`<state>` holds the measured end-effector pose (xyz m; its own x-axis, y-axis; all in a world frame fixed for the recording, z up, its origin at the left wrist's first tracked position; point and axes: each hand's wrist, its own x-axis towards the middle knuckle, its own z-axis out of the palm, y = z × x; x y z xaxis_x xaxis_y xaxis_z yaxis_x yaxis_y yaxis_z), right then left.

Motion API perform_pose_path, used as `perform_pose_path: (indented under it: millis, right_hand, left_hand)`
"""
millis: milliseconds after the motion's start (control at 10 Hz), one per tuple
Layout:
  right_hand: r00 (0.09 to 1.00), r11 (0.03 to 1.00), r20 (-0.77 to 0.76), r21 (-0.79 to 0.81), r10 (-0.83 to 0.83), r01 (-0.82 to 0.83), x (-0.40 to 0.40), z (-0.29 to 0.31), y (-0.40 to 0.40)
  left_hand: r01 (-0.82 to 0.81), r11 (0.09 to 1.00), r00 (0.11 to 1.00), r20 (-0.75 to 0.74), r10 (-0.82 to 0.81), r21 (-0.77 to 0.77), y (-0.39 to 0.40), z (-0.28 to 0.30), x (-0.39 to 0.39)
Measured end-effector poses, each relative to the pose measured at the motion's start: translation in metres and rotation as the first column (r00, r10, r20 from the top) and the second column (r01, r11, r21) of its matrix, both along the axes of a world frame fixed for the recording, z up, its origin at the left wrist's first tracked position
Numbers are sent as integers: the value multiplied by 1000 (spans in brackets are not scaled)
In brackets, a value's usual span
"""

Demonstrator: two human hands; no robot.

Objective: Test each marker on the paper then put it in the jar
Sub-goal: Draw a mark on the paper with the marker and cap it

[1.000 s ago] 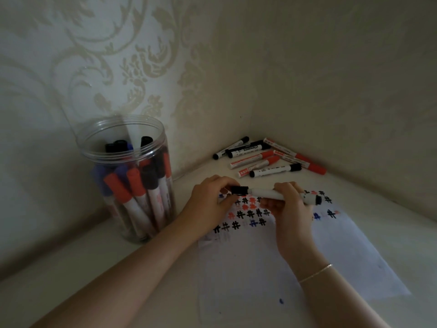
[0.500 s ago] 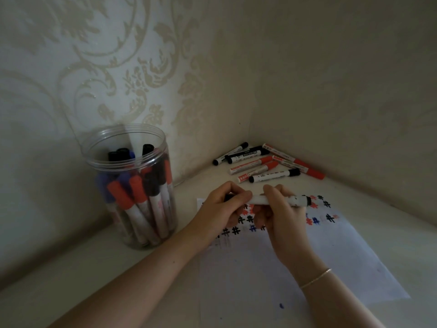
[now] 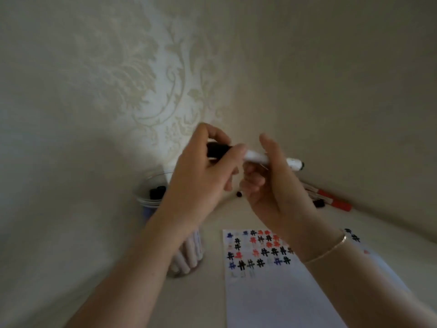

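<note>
Both hands hold one white marker (image 3: 257, 157) level, well above the table. My left hand (image 3: 208, 171) grips its black cap (image 3: 216, 150) at the left end. My right hand (image 3: 272, 185) curls around the white barrel, whose black-tipped far end (image 3: 299, 165) pokes out to the right. The white paper (image 3: 279, 299) lies below on the table, with rows of black, red and blue hash marks near its top. The clear jar (image 3: 151, 200) full of markers stands left of the paper, mostly hidden behind my left forearm.
Several loose markers (image 3: 331, 200) with red and black ends lie in the back right corner against the wall, partly hidden by my right hand. Patterned wallpaper walls close in the table at the back and on both sides.
Both hands have lifted the marker up from just over the paper, and the view has tilted upward. The left hand's fingers are still on the black cap.
</note>
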<state>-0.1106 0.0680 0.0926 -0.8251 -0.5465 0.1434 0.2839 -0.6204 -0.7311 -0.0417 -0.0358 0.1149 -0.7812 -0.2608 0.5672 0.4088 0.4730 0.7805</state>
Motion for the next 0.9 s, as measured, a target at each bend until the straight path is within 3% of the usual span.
perform_pose_path:
  millis: [100, 200, 300, 400, 500, 800, 900]
  right_hand:
    - [988, 995, 121, 6, 101, -102, -11, 16, -23]
    - [980, 867, -156, 462, -126, 185, -44, 2, -19]
    - [618, -52, -638, 676, 460, 735, -82, -41, 1]
    - [597, -481, -324, 373, 734, 793, -99, -75, 17]
    - [626, -559, -256, 290, 736, 777, -106, -93, 25]
    - [365, -326, -251, 186, 896, 927, -116, -105, 21]
    - [292, -249, -276, 182, 916, 951, -112, -106, 15]
  left_hand:
    - [-302, 949, 943, -174, 283, -91, -37, 39, 12]
    - [-524, 819, 852, -147, 503, -234, -77, 59, 25]
    - [-503, 686, 810, -10, 587, -526, -92, 63, 29]
    - [-337, 614, 792, 137, 595, -714, -88, 54, 17]
    - [-233, 566, 794, 181, 580, -791, -87, 50, 3]
    - [-149, 395, 784, 135, 606, -906, -79, 59, -6]
    - [-156, 385, 783, 124, 609, -910, -81, 59, -5]
